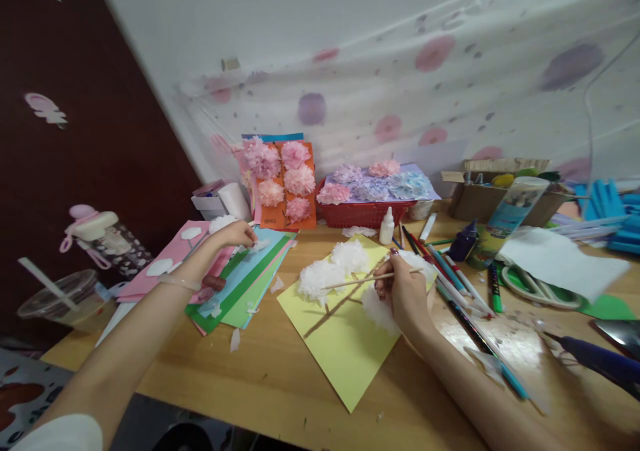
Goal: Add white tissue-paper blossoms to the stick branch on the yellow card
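Where the right hand (404, 294) works: over the right part of the yellow sheet (347, 367), its fingers pinching a thin wooden stick (357, 281).
Stick tip: points left, at the near side of the left tissue-paper blossom (314, 279); touching or just above, I cannot tell.
Yellow sheet: lies cornerwise mid-counter (240, 387), one corner toward the near edge. A brown branch (315, 327) crosses it from near left toward far right, with a far blossom (350, 256) beyond it and a right blossom (379, 312) partly under the hand.
Left hand (236, 233): at the far part of the coloured paper stack (240, 297), fingers bent down and drawn together by a white scrap (261, 244); whether they grip it, I cannot tell.
Blossom risk: the loose petals look easy to snag, so a sideways drag of the stick could tear or lift the left one; a lowered right hand could crush the one beneath it.
Sheet risk: with the left hand well apart from it, the yellow sheet could slide or turn under a firm push.
Bottle risk: the white squeeze bottle (387, 228) stands upright just beyond the right hand, and a far reach could tip it.
Cup risk: the plastic drink cup (60, 297) sits left of the left forearm; a wide elbow swing could spill it toward the papers.
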